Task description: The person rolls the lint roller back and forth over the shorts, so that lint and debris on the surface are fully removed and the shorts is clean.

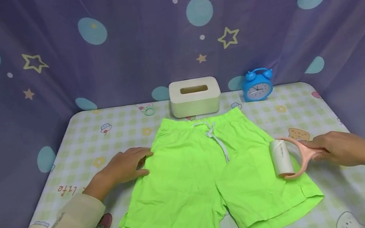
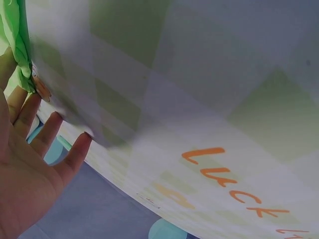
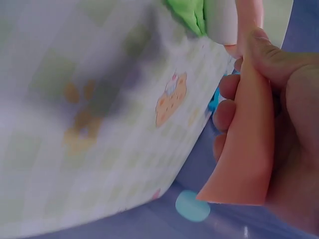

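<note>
Bright lime-green shorts (image 1: 185, 170) lie spread flat with the waistband at the far side and a white drawstring (image 1: 218, 140) knotted at its middle. My left hand (image 1: 127, 165) rests at the left side edge, its fingertips on the fabric. In the left wrist view, the fingers (image 2: 47, 137) of that hand are spread and loosely straight beside the green cloth (image 2: 19, 45). My right hand (image 1: 339, 148) grips the pink handle (image 3: 246, 144) of a lint roller (image 1: 282, 157). Its white roll lies over the right leg of the shorts, near the outer edge.
Behind the waistband stands a pale tissue box (image 1: 196, 103). A blue alarm clock (image 1: 257, 86) is to its right, and a small green ring (image 1: 149, 111) lies to its left. A checkered cloth (image 1: 78, 148) covers the table, with a purple star-patterned curtain (image 1: 155, 45) behind.
</note>
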